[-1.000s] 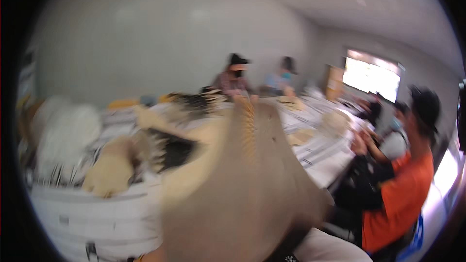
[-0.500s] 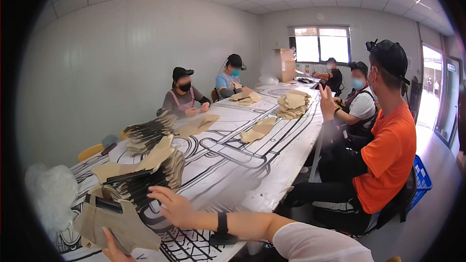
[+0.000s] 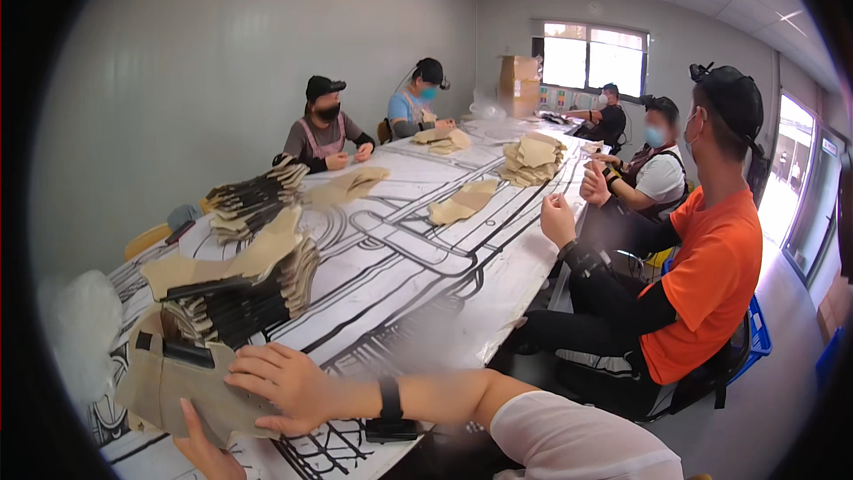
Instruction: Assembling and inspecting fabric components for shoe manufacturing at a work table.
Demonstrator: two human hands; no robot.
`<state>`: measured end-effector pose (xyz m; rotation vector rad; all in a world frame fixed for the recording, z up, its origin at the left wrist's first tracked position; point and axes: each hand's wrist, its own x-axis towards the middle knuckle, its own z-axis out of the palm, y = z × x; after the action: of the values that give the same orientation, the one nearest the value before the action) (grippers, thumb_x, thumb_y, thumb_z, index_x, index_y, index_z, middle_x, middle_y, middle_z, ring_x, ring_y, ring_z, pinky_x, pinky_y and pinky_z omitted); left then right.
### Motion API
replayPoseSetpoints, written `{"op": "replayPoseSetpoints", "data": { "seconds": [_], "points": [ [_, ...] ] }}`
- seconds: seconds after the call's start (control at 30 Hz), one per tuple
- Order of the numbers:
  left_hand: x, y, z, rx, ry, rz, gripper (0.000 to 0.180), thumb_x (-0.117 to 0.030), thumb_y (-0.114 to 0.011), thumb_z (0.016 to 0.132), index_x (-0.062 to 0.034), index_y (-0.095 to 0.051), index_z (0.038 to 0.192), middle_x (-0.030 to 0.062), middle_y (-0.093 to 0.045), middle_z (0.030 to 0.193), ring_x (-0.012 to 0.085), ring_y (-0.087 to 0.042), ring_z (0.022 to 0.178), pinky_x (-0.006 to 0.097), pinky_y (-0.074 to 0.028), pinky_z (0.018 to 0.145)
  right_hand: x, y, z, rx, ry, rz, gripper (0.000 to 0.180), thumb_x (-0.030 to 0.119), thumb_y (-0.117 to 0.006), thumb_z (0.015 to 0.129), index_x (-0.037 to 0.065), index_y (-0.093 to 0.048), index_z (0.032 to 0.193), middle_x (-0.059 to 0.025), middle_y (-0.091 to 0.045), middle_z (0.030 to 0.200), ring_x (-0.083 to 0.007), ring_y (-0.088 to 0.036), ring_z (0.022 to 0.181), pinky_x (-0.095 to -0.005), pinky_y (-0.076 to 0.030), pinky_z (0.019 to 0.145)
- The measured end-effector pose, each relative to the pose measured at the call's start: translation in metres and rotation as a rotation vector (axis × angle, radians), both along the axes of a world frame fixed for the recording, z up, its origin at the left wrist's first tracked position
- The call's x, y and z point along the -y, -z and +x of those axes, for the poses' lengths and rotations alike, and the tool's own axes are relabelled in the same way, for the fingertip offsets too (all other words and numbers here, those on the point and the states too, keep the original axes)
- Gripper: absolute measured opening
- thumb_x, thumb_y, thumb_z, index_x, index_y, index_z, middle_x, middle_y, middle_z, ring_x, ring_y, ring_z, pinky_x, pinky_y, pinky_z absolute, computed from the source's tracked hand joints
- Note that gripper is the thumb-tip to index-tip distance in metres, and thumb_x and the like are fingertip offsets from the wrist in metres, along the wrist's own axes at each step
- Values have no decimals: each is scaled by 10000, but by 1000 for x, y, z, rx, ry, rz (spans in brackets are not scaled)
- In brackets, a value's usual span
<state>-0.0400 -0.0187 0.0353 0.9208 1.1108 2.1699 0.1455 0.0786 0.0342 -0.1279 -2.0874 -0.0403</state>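
A beige cut panel [image 3: 169, 396] of sheet material with a black strip [image 3: 188, 353] along its upper part is held tilted at the lower left. My left hand [image 3: 209, 453] grips it from below, thumb and fingers against its lower edge. On its right side rests my right hand [image 3: 283, 388], fingers across the face and thumb by the lower corner. Just beyond, a stack of like beige panels with black strips [image 3: 244, 298] lies on the table, one panel [image 3: 222, 267] spread on top. How the fingers sit behind the panel is hidden.
The long table [image 3: 373, 284] is covered with line-drawn white sheeting. A second stack [image 3: 253, 200], loose panels [image 3: 462, 203] and a beige pile [image 3: 533, 158] lie along it. Clear plastic [image 3: 84, 324] is at left. A co-worker in orange [image 3: 693, 302] sits at right; several others sit farther off.
My right hand has come down and left onto the panel. The view has shifted a little. The co-worker in orange has brought both hands together in front.
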Motion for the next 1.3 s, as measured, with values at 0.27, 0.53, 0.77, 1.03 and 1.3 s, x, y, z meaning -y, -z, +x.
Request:
{"op": "replayPoseSetpoints", "data": {
  "seconds": [0.27,0.53,0.77,1.03,1.3],
  "points": [
    [-12,-6,10,-259,20,-24,427,-200,-628,925,29,-525,1270,91,-593,1223,160,-565,1079,314,-446,939,-18,-6,11,-189,110,67,322,242,-637,792,27,-595,1028,-161,-616,1034,-379,-586,1001,-486,-473,888],
    [7,-16,-10,76,185,18,372,-168,-616,932,36,-543,1235,79,-604,1179,143,-568,1067,300,-446,923,-9,5,-15,33,-132,-540,95,69,-553,868,13,-579,941,-116,-586,872,-286,-593,808,-312,-474,707],
    [4,-15,-9,-36,129,25,433,-213,-628,924,18,-503,1268,86,-587,1211,158,-575,1091,311,-471,917,0,15,-10,169,-54,-247,348,373,-723,661,84,-679,850,-26,-582,712,-213,-593,593,-310,-467,516],
    [4,-13,-12,-78,112,23,408,-193,-630,921,30,-523,1245,91,-607,1177,154,-594,1042,301,-476,899,8,-8,-6,246,135,-74,362,420,-737,610,107,-623,752,-6,-569,689,-183,-582,575,-298,-453,521],
    [25,-17,1,-248,111,98,311,-156,-646,906,33,-594,1148,67,-653,1059,132,-606,928,287,-489,809,5,-12,4,-167,-78,331,263,323,-654,686,170,-545,870,-48,-525,887,-254,-587,689,-320,-444,510]
  ]
}}
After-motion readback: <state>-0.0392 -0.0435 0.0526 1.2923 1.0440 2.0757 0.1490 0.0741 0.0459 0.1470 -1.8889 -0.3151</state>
